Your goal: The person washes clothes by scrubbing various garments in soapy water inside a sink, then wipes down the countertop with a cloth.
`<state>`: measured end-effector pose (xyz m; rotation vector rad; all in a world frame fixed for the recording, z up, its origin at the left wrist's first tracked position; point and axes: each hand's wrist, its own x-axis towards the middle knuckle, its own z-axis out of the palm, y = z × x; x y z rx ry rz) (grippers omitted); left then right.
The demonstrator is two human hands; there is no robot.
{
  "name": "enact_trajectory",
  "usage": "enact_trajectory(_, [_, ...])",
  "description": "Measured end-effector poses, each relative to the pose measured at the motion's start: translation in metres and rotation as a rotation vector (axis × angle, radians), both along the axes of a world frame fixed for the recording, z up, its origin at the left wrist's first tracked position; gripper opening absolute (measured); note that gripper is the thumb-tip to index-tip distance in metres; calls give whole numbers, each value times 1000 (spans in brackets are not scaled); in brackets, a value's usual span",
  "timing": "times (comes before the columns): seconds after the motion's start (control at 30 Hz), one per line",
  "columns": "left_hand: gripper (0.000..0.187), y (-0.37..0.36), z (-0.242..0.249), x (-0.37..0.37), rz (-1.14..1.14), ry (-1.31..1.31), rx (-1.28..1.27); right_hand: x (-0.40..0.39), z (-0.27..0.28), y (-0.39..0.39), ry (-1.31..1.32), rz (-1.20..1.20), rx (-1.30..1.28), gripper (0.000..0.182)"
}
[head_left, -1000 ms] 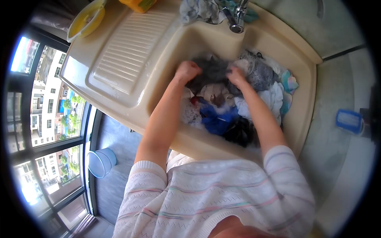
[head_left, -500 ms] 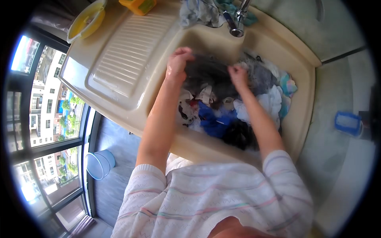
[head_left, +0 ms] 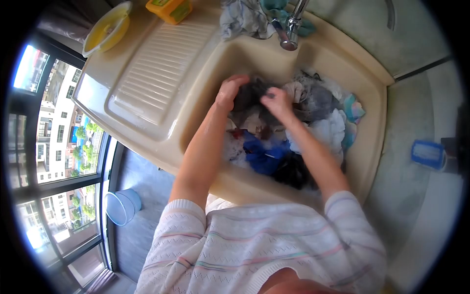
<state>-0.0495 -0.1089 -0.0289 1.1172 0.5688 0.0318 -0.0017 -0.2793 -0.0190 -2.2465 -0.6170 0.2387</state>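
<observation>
"What can you see from the head view?"

"Two hands in a big tan sink [head_left: 245, 182]. The left hand [head_left: 231, 92] pinches one side of a dark gray cloth [head_left: 249, 95]. The right hand [head_left: 278, 104] has its fingers closed on the other side, where it is all bunched up."

"Where is that cloth?"

"In the back part of the sink, between the two hands, on the side by the ridged washboard [head_left: 149, 76]. It's a bit blurry, so I can't tell its shape."

"What else is in the sink?"

"A blue cloth [head_left: 267, 156] with a black cloth [head_left: 293, 172] touching it. A white cloth [head_left: 329, 130] is past the right arm, and a rainbow-colored cloth [head_left: 353, 110] is beside that. I see white suds too."

"And around the top?"

"The shiny tap [head_left: 290, 40] pokes out over the sink. A pale gray cloth [head_left: 245, 20] lies on one side of it and a teal cloth [head_left: 307, 27] on the other. The orange tub [head_left: 171, 10] and the yellow bowl [head_left: 106, 30] sit past the washboard."

"Anything on the floor?"

"A light blue bucket [head_left: 122, 207], near the window [head_left: 61, 147]."
</observation>
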Motion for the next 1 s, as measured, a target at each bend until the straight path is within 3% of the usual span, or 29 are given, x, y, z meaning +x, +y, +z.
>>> enact_trajectory(0.07, [36, -6, -13, -15, -73, -152, -80, -46, 48, 30, -154, 218, 453, 15])
enact_trajectory(0.13, [33, -3, -51, -15, -160, -304, -25, -83, 78, 46, -233, 440, 574, 12])
enact_trajectory(0.2, [27, 2, -99, -6, -234, -461, 145, -78, 55, 51, -368, 355, 512, 12])
enact_trajectory(0.27, [21, -10, -60, -2, 80, -467, -679, -27, 26, 47, -315, 132, 371, 12])
enact_trajectory(0.3, [17, -21, 17, 2, 272, 127, -381, -2, 9, 35, -223, 0, 234, 13])
enact_trajectory(0.37, [15, -11, 37, 0, 263, -207, -76, 46, -37, 1, -184, -150, -34, 17])
enact_trajectory(0.47, [14, -3, 54, -1, 232, -108, 514, 43, -36, -31, -224, -204, -177, 20])
enact_trajectory(0.57, [21, -14, 9, -4, -26, -12, 1402, 27, -44, -41, -200, -112, -413, 24])
enact_trajectory(0.63, [28, -24, -10, -5, -588, 339, 1327, 29, -52, -46, -115, -17, -503, 28])
enact_trajectory(0.7, [30, -28, -10, -4, -769, 473, 1265, 43, -60, -46, -83, -87, -489, 30])
enact_trajectory(0.73, [31, -23, -14, -6, -714, 377, 1211, 44, -59, -44, -63, -128, -474, 30])
enact_trajectory(0.77, [29, -15, -13, -4, -531, 263, 978, 44, -57, -38, -42, -152, -456, 30])
enact_trajectory(0.83, [27, -9, 0, -6, -63, 31, 424, 38, -46, -30, -23, -131, -165, 24])
enact_trajectory(0.87, [23, -13, 6, -4, 41, 46, 221, 25, -31, -17, 30, -60, -12, 21])
enact_trajectory(0.9, [24, -20, 15, -7, 48, 76, 182, 9, -6, -9, 93, 3, 128, 18])
enact_trajectory(0.93, [22, -29, -24, 4, 85, -35, 230, -16, 25, 5, -18, 120, 245, 17])
enact_trajectory(1.0, [19, -33, -35, 5, -80, 40, 95, -51, 59, 29, -232, 330, 408, 15])
